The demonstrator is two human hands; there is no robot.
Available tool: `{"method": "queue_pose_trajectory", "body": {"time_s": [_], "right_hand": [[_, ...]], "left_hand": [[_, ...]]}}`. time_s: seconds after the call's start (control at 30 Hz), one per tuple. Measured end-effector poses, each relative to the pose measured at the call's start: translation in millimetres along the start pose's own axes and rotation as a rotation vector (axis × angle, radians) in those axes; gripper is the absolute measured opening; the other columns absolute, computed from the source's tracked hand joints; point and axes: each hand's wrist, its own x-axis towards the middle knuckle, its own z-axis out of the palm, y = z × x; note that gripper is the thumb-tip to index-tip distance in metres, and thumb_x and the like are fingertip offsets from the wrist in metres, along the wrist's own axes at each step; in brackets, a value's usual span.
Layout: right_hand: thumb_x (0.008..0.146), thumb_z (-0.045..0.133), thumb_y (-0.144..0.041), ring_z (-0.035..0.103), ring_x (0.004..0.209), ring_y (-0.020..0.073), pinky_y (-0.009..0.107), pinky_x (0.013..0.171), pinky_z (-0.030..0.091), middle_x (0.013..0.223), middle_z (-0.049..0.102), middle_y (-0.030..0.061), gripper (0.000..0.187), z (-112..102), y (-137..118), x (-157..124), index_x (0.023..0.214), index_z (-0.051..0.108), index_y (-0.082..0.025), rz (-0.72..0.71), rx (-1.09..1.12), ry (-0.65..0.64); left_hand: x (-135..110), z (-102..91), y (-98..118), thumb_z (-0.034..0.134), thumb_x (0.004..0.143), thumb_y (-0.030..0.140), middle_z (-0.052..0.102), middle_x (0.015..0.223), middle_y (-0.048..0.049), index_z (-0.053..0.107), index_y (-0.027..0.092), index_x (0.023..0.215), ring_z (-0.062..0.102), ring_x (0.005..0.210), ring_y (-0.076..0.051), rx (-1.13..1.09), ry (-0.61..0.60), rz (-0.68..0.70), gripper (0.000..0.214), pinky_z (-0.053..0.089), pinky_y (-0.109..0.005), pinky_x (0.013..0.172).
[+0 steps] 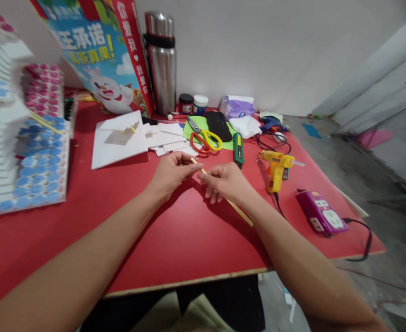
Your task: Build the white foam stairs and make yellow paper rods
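Note:
Both of my hands meet above the middle of the red table [85, 221] and hold a thin yellow stick [239, 213]. My left hand [173, 173] pinches the stick's far end between thumb and fingers. My right hand [223, 182] is closed around the stick's middle, and the rest of the stick runs out under my right wrist toward the front. The stick lies slanted, low over the tabletop.
A yellow glue gun [275, 168] and a purple power strip [322, 214] lie to the right. Scissors [205, 138], a green cutter [238, 148], white foam pieces [120, 138], a steel flask [160, 62] and a colourful box [102, 55] stand behind. Stacked foam trays [19, 138] fill the left.

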Motion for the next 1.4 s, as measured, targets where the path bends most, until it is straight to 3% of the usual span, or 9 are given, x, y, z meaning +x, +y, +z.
{"method": "queue_pose_trajectory", "body": {"time_s": [0.17, 0.47, 0.77, 1.0, 1.2, 1.4], "right_hand": [[0.096, 0.065, -0.027, 0.061, 0.034, 0.0129, 0.017, 0.03, 0.044, 0.048, 0.066, 0.0015, 0.036, 1.8, 1.3, -0.1, 0.063, 0.061, -0.016, -0.004, 0.005, -0.011], [0.095, 0.068, -0.026, 0.061, 0.034, 0.0133, 0.017, 0.031, 0.044, 0.048, 0.067, 0.002, 0.034, 0.2, -3.3, -1.7, 0.063, 0.061, -0.015, 0.031, 0.049, -0.033], [0.094, 0.07, -0.033, 0.064, 0.036, 0.016, 0.019, 0.033, 0.049, 0.049, 0.068, 0.004, 0.029, -0.3, -2.7, -1.8, 0.072, 0.065, -0.014, 0.086, 0.165, -0.105], [0.097, 0.064, -0.029, 0.063, 0.035, 0.0141, 0.017, 0.032, 0.047, 0.049, 0.068, 0.0034, 0.028, -1.2, -3.8, -1.7, 0.074, 0.066, -0.013, 0.1, 0.147, -0.084], [0.091, 0.072, -0.042, 0.065, 0.037, 0.0153, 0.018, 0.034, 0.049, 0.051, 0.069, 0.0044, 0.034, -1.1, 0.1, -1.7, 0.074, 0.067, -0.013, 0.066, 0.175, -0.151], [0.09, 0.073, -0.043, 0.063, 0.035, 0.0148, 0.019, 0.034, 0.051, 0.049, 0.068, 0.0044, 0.038, -1.1, -2.1, -3.6, 0.067, 0.063, -0.015, 0.072, 0.222, -0.189]], "left_hand": [[0.7, -1.3, -1.4, 0.089, 0.064, 0.029, 0.065, 0.063, 0.0005, 0.066, 0.012, 0.077, 0.052, 0.051, -0.006, 0.024, 0.027, 0.013, 0.032, 0.038, -0.019, 0.047], [3.5, -5.9, -4.5, 0.074, 0.081, 0.025, 0.062, 0.053, -0.0009, 0.068, 0.012, 0.073, 0.045, 0.041, -0.005, 0.048, 0.003, 0.009, 0.017, 0.036, -0.018, 0.041], [5.6, -4.9, -2.5, 0.059, 0.093, 0.017, 0.064, 0.055, -0.0028, 0.067, 0.012, 0.073, 0.047, 0.04, -0.005, 0.093, -0.026, 0.043, 0.022, 0.036, -0.016, 0.043], [5.0, -5.5, -4.5, 0.061, 0.094, 0.026, 0.065, 0.059, -0.0035, 0.069, 0.011, 0.077, 0.049, 0.043, -0.006, 0.053, -0.069, 0.053, 0.023, 0.041, -0.018, 0.043], [0.4, -3.0, -1.0, 0.079, 0.079, 0.029, 0.061, 0.055, 0.0019, 0.066, 0.014, 0.079, 0.048, 0.041, -0.008, 0.074, -0.019, 0.01, 0.019, 0.044, -0.02, 0.041], [1.8, -5.4, -2.8, 0.069, 0.089, 0.035, 0.058, 0.048, 0.0009, 0.066, 0.015, 0.07, 0.046, 0.039, -0.007, 0.164, 0.015, 0.059, 0.028, 0.036, -0.018, 0.041]]}}
